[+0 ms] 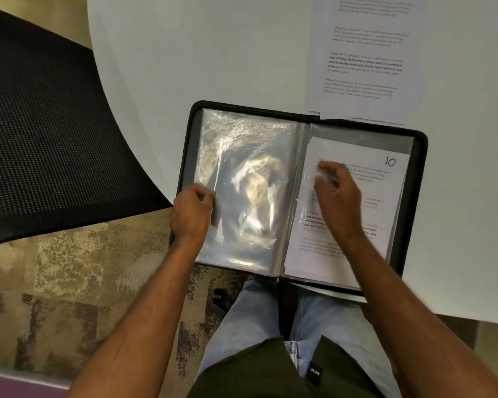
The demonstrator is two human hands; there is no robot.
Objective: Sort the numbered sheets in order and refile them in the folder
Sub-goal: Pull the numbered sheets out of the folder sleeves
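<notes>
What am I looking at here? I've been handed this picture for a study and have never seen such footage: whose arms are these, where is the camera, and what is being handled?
There is no machine here. The single picture comes from a camera worn on a person's head, looking down at their own two bare arms and lap.

An open black zip folder with clear plastic sleeves lies at the edge of a white table. On its right side lies a white printed sheet marked 10. The left hand pinches the edge of a shiny empty plastic sleeve. The right hand is over the sheet, fingers curled; it is blurred, so I cannot tell whether it grips anything.

More white printed sheets lie on the table beyond the folder. A black mesh chair stands to the left.
</notes>
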